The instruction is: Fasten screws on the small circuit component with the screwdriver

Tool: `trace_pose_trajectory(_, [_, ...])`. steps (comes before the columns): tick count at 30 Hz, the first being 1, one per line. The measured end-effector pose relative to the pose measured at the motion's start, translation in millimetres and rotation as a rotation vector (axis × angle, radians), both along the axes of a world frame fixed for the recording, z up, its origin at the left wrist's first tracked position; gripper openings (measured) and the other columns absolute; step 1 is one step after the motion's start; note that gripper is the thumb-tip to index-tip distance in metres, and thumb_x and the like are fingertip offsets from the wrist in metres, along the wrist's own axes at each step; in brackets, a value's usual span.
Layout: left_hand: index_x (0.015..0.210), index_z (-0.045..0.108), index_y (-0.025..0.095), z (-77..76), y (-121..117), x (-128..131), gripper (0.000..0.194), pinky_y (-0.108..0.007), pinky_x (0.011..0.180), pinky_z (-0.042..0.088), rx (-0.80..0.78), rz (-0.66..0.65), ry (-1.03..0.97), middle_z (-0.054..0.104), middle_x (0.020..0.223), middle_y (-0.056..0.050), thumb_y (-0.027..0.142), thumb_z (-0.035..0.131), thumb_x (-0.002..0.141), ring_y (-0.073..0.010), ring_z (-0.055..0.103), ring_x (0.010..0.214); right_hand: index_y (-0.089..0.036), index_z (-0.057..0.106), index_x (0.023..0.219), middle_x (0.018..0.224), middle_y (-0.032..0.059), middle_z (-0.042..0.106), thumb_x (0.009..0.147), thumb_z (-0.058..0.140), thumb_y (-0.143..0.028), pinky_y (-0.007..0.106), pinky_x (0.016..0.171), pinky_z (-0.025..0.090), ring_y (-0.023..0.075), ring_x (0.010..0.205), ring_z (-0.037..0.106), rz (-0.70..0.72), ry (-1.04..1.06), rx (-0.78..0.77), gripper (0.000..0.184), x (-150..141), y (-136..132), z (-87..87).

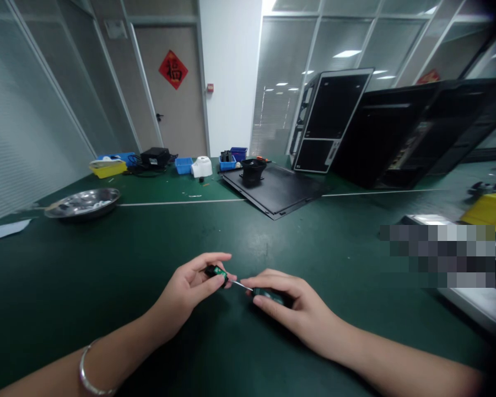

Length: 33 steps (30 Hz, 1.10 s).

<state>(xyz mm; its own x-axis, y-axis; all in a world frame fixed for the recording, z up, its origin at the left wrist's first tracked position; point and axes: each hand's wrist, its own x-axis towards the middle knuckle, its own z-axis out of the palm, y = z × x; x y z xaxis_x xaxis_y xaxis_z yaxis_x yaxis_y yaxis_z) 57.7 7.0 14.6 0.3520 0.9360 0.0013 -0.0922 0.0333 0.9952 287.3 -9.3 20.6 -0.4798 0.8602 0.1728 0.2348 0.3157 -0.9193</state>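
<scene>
Head view: small black-green part pinched by L hand fingertips; screwdriver grasped in R hand fingers, tip at part. Misaligned tip may slip; part could be dropped on bench mat.

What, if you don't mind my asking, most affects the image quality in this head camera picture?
In the head view, the wide lens bends the glass partition; glare shines on the steel bowl; a pixelated patch hides part of the right side; the top right corner falls dark; the left hand and right hand show no heavy blur.
</scene>
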Motion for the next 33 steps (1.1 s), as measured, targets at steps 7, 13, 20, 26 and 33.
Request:
trace_pose_trajectory(7, [0.102,0.058,0.018,1.9,-0.2,2.5,0.024,-0.039,0.097,0.047,-0.014,0.055,-0.025,0.068,0.100,-0.007,0.023,0.070,0.082,-0.0226,0.065,0.103,-0.027,0.070,0.117,0.104,0.0056,0.069,0.091,0.060,-0.035,0.032,0.085,0.051,0.0181,0.093,0.064,0.006,0.003,0.007,0.029,-0.1,0.5,-0.3])
trace_pose_trajectory(13, [0.120,0.054,0.020,1.1,0.0,1.8,0.038,-0.044,0.106,0.042,-0.045,0.063,0.014,0.063,0.129,-0.014,0.025,0.066,0.085,-0.0268,0.058,0.121,-0.025,0.071,0.113,0.102,0.0064,0.069,0.091,0.059,-0.036,0.033,0.085,0.051,0.0189,0.092,0.064,-0.012,-0.008,-0.001,0.028,0.1,-0.3,2.2])
trace_pose_trajectory(20, [0.117,0.052,0.021,1.5,1.7,4.8,0.036,-0.044,0.106,0.043,-0.063,0.065,0.040,0.062,0.131,-0.014,0.029,0.066,0.085,-0.0273,0.056,0.124,-0.023,0.071,0.112,0.101,0.0065,0.069,0.092,0.058,-0.034,0.034,0.088,0.049,0.0185,0.093,0.063,-0.002,-0.029,0.006,0.026,0.7,-0.5,4.2])
trace_pose_trajectory(26, [0.115,0.054,0.021,3.6,1.2,5.3,0.033,-0.043,0.102,0.046,-0.041,0.074,0.082,0.064,0.128,-0.014,0.028,0.063,0.084,-0.0266,0.060,0.118,-0.023,0.070,0.111,0.100,0.0059,0.069,0.091,0.058,-0.036,0.034,0.086,0.050,0.0184,0.091,0.063,-0.014,-0.055,0.000,0.026,0.9,-1.4,4.7])
trace_pose_trajectory(33, [0.112,0.055,0.020,5.1,-0.1,7.8,0.031,-0.043,0.096,0.049,-0.040,0.088,0.102,0.065,0.125,-0.014,0.028,0.062,0.083,-0.0263,0.062,0.110,-0.023,0.071,0.111,0.100,0.0058,0.069,0.091,0.058,-0.036,0.033,0.086,0.050,0.0180,0.089,0.063,-0.010,-0.062,0.006,0.026,1.8,-1.5,5.7])
